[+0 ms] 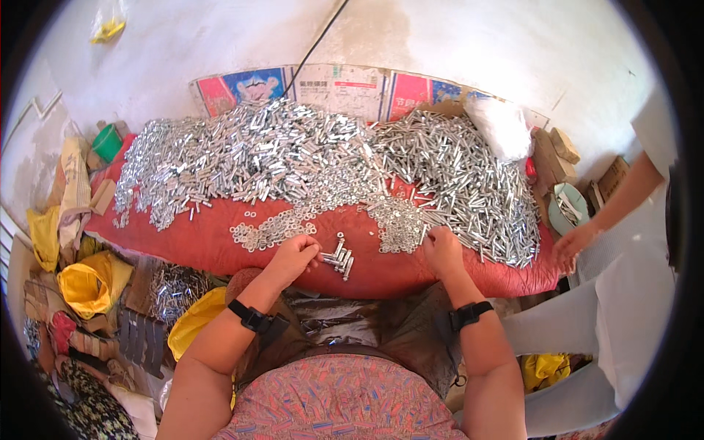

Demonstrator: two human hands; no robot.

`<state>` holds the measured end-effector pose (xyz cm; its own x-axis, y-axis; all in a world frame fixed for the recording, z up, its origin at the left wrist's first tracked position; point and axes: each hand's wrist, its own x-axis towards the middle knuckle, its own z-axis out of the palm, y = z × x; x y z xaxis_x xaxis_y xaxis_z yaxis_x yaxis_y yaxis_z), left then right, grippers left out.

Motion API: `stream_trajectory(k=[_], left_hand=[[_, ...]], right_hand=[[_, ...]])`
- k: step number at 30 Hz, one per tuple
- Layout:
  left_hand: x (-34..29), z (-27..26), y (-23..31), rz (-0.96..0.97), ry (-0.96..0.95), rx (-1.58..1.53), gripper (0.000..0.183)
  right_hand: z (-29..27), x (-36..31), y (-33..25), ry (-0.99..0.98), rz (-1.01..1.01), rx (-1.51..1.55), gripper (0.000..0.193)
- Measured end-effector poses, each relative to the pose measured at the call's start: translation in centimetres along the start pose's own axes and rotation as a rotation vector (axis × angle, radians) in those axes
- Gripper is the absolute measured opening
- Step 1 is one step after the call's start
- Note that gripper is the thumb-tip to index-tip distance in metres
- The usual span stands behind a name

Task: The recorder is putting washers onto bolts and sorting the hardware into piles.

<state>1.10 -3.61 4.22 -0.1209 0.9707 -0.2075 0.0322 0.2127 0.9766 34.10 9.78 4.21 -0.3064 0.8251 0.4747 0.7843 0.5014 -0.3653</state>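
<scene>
My left hand (295, 255) is over the front of the red cloth (213, 238), its fingers curled together. Right beside its fingertips lies a small group of silver bolts (339, 259). My right hand (443, 251) is closed in a pinch at the right edge of a heap of small metal rings or nuts (397, 224). What either hand's fingers hold, if anything, is too small to make out. Flat washers (273, 231) lie loose behind my left hand. Long silver metal pieces form a large left heap (249, 154) and a right heap (469, 176).
At the right another person's hand (576, 246) hangs next to the cloth's edge. A white plastic bag (500, 128) and a pale bowl (568, 205) are at the back right. Yellow bags (86, 287) and a tray of metal pieces (180, 292) sit low on the left.
</scene>
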Motion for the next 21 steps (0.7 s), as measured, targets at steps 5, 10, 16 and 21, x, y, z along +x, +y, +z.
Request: stream_trajectory(k=[5,10,16,21], left_hand=[[1.8,-2.5,1.5,0.056,0.22,-0.14,0.012],[7.2,-6.0,-0.5,0.109,0.443,0.083,0.014],[13.9,-7.0,-2.2,0.31,0.585,0.481,0.023],[16.5,-5.3,-0.4,0.233,0.593,0.627,0.031]], right_hand=[[2.5,2.0,1.0,-0.285,0.132,-0.156,0.02],[4.5,1.9,1.6,-0.24,0.185,-0.174,0.034],[5.1,2.8,5.7,-0.091,-0.029,0.035,0.055],[3.2,5.0,1.3,-0.401,0.379,0.528,0.058]])
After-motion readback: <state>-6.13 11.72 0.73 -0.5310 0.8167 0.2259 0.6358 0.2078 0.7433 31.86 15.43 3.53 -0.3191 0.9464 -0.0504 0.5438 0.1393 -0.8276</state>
